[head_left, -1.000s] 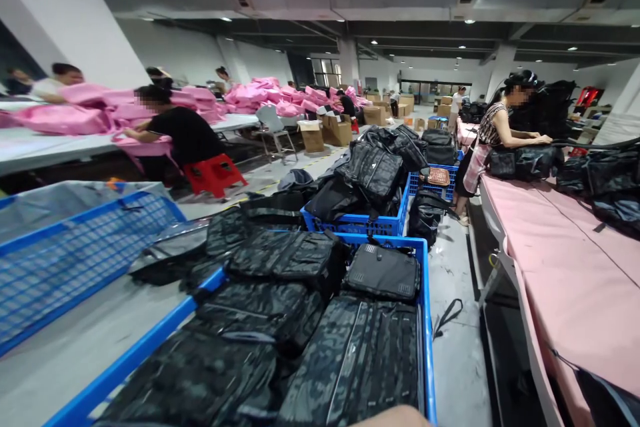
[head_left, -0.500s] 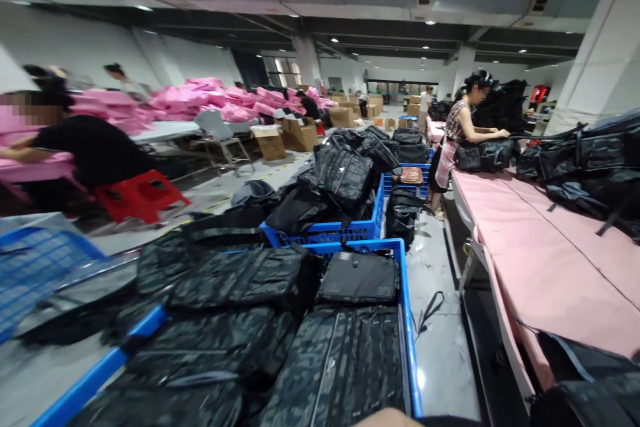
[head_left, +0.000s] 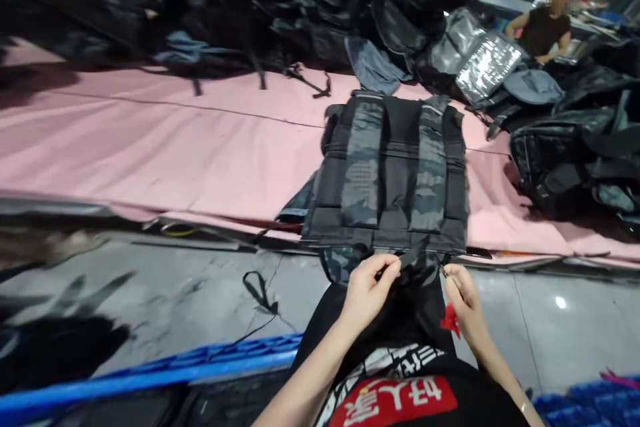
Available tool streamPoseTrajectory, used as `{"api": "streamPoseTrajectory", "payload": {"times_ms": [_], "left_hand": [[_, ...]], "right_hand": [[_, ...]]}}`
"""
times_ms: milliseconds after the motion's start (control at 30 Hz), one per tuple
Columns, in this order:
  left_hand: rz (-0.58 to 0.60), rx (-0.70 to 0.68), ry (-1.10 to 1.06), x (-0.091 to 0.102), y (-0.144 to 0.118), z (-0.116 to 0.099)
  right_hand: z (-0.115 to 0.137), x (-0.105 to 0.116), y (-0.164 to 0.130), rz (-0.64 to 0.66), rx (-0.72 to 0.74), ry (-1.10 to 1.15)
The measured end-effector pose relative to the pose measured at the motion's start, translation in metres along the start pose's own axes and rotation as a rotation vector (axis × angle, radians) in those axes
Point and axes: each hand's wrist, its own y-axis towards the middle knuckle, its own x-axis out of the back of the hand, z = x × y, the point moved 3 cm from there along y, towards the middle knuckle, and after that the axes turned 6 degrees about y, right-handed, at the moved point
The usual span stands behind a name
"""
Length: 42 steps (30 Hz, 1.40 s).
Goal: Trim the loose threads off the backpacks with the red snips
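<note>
A dark camouflage backpack [head_left: 395, 180] lies back-side up on the pink-covered table [head_left: 165, 147], its lower end hanging over the near edge toward me. My left hand [head_left: 367, 290] pinches a black strap at the bag's lower edge. My right hand [head_left: 463, 297] is closed on a small piece at the same edge, a few centimetres to the right, with something small and red under its palm. Both forearms reach forward over my black clothing.
Piles of dark backpacks [head_left: 575, 153] cover the table's far side and right end. A seated person in black [head_left: 543, 27] works at the far right. A blue crate rim [head_left: 150, 373] runs along the floor in front of me. A loose black strap [head_left: 260, 290] lies on the grey floor.
The view swung from the crates of bags and the aisle to the pink table straight in front of me. Both hands came into view, gripping the backpack's lower edge.
</note>
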Motion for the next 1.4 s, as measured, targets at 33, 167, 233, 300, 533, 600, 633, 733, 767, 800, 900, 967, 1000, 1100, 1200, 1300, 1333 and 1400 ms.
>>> {"api": "streamPoseTrajectory", "payload": {"times_ms": [33,167,233,300,533,600,633,733,767,800,900,967,1000,1100,1200,1300,1333,1400], "left_hand": [[0.016,0.001,-0.001,-0.001,-0.001,0.0],[0.024,0.015,0.0,-0.005,-0.009,-0.002],[0.013,0.017,0.001,-0.005,-0.01,-0.003],[0.001,0.013,0.005,-0.004,-0.01,-0.004],[0.004,-0.03,0.077,-0.004,-0.013,0.0],[-0.004,-0.064,0.128,-0.005,-0.015,0.004],[-0.009,-0.085,0.163,-0.005,-0.016,0.005],[-0.023,-0.133,0.265,-0.006,-0.018,0.006],[-0.026,-0.146,0.294,-0.006,-0.019,0.005],[-0.036,-0.169,0.319,-0.006,-0.019,0.003],[-0.104,-0.34,0.432,-0.007,-0.021,-0.01],[-0.159,-0.501,0.553,-0.01,-0.023,-0.02],[-0.174,-0.568,0.62,-0.012,-0.024,-0.023],[-0.194,-0.68,0.774,-0.018,-0.027,-0.027],[-0.198,-0.712,0.821,-0.02,-0.03,-0.024],[-0.171,-0.628,0.698,-0.018,-0.031,-0.018],[-0.158,-0.563,0.608,-0.017,-0.03,-0.015],[-0.144,-0.402,0.427,-0.015,-0.027,-0.008]], "right_hand": [[0.001,-0.001,-0.002,0.003,0.007,0.012],[0.013,-0.011,-0.007,0.028,0.021,0.03],[0.018,-0.016,-0.006,0.054,0.043,0.037],[0.021,-0.021,-0.002,0.073,0.08,0.031],[0.017,-0.02,-0.001,0.014,0.124,0.035],[0.016,-0.018,-0.003,0.038,0.097,0.039],[0.017,-0.018,-0.004,0.058,0.091,0.034],[0.02,-0.016,-0.004,0.099,0.101,0.019],[0.02,-0.015,-0.003,0.099,0.107,0.031],[0.02,-0.015,-0.003,0.095,0.108,0.051],[0.016,-0.017,-0.002,0.071,0.071,0.108],[0.013,-0.02,0.001,0.068,0.048,0.113],[0.012,-0.022,0.002,0.074,0.047,0.109],[0.013,-0.031,0.01,0.087,0.053,0.047],[0.012,-0.039,0.018,0.067,0.014,-0.041],[0.012,-0.049,0.025,0.091,-0.034,0.132],[0.012,-0.052,0.027,0.1,-0.07,0.265],[0.012,-0.058,0.029,0.128,-0.171,0.552]]}}
